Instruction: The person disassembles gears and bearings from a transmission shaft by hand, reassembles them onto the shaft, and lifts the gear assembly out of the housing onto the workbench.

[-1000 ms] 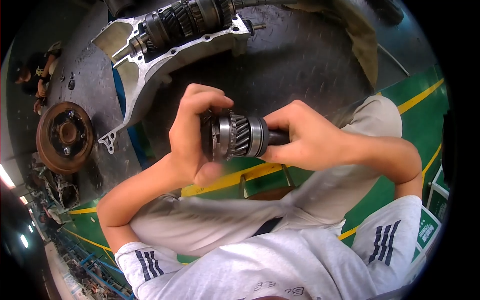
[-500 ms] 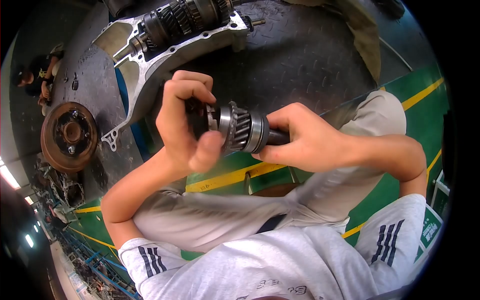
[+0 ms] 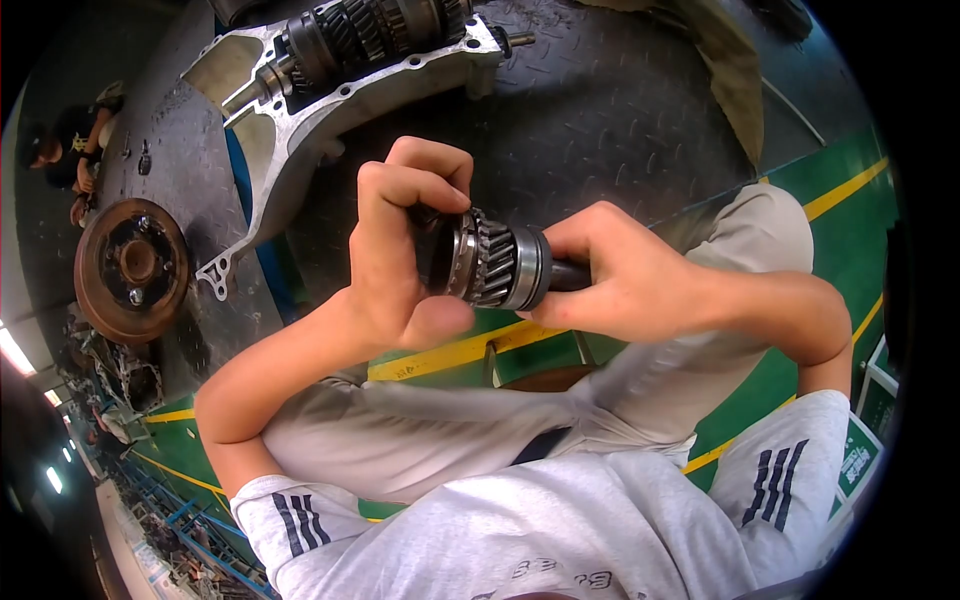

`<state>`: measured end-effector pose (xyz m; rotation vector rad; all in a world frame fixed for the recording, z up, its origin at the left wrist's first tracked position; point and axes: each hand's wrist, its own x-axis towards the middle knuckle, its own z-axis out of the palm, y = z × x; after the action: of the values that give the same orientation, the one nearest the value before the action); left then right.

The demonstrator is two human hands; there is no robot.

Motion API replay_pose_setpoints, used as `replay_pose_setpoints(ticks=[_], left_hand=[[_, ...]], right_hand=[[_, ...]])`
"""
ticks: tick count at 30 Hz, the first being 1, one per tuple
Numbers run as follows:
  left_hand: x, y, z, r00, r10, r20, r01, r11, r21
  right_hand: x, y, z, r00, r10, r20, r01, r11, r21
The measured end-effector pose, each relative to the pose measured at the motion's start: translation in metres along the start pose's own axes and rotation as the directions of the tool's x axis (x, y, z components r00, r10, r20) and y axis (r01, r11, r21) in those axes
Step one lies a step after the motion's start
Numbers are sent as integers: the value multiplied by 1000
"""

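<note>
Over my lap, a gear shaft with a helical gear lies roughly level between my hands. My right hand is closed around the bare shaft on the right, just behind a smooth collar. At the left end, my left hand curls around a toothed metal ring seated against the gear, fingers above and thumb below. Its palm side is partly hidden, and whatever lies inside the curled fingers is dark. Beyond my hands, an open gearbox housing holds a row of gears on the bench.
The dark tread-plate bench extends ahead. A rusty brake drum or disc stands at the left, with small parts nearby. A person is at the far left. Brown cloth hangs at the right edge.
My left hand has shifted right, nearer the helical gear, and the ring now sits closer against it. My right hand keeps its hold on the shaft, with the assembly slightly farther right.
</note>
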<state>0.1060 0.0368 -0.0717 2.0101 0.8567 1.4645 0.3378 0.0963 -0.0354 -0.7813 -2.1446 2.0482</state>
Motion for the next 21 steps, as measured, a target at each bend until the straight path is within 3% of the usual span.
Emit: replay_pose_setpoints(ticks=[10, 12, 14, 18, 21], left_hand=[[1, 3, 5, 999, -12, -51, 15, 998, 62], [4, 9, -1, 996, -93, -11, 93, 996, 13], [8, 16, -9, 988, -150, 25, 150, 988, -23], [12, 18, -23, 983, -129, 129, 129, 992, 13], [20, 30, -37, 959, -116, 259, 43, 961, 273]], right_hand=[[3, 1, 2, 1000, 21, -4, -20, 996, 91], [3, -1, 0, 1000, 1, 15, -4, 989, 147], [2, -7, -3, 992, 84, 98, -103, 972, 211], [2, -6, -6, 995, 18, 97, -41, 970, 240], [2, -5, -6, 994, 26, 111, -50, 973, 223]])
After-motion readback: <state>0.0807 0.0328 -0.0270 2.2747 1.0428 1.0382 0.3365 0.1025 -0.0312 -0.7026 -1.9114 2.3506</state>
